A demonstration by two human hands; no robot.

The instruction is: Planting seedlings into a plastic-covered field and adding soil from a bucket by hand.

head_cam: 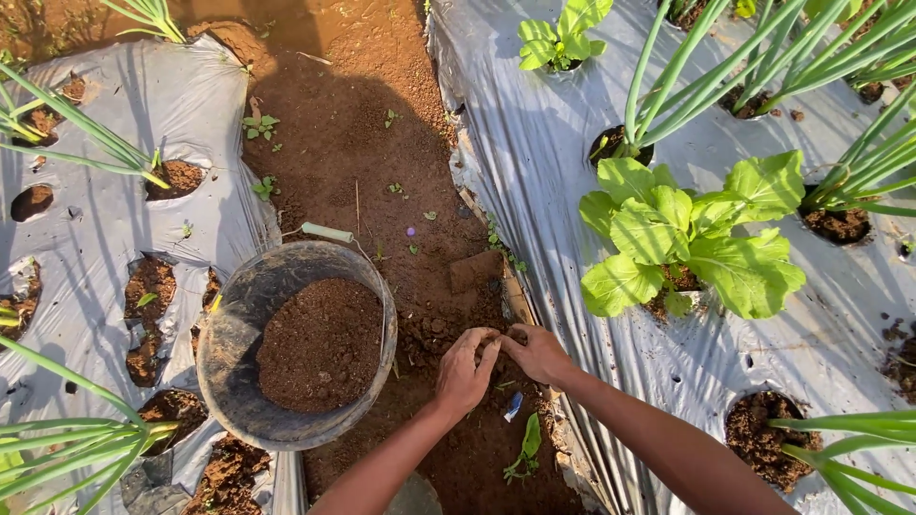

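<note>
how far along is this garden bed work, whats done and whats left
Done: leafy green plant and green onions already grow through holes in the plastic mulch sheet. In hand: left hand and right hand meet over bare soil beside the bucket, half-full of soil. Left: several holes, like one, hold only soil.

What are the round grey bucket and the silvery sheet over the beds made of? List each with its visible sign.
Round grey bucket: probably plastic, matt and scuffed, soil-dusted, with a thin rim and a wire handle.
Silvery sheet over the beds: thin plastic film, glossy and creased, with holes cut for plants.
</note>
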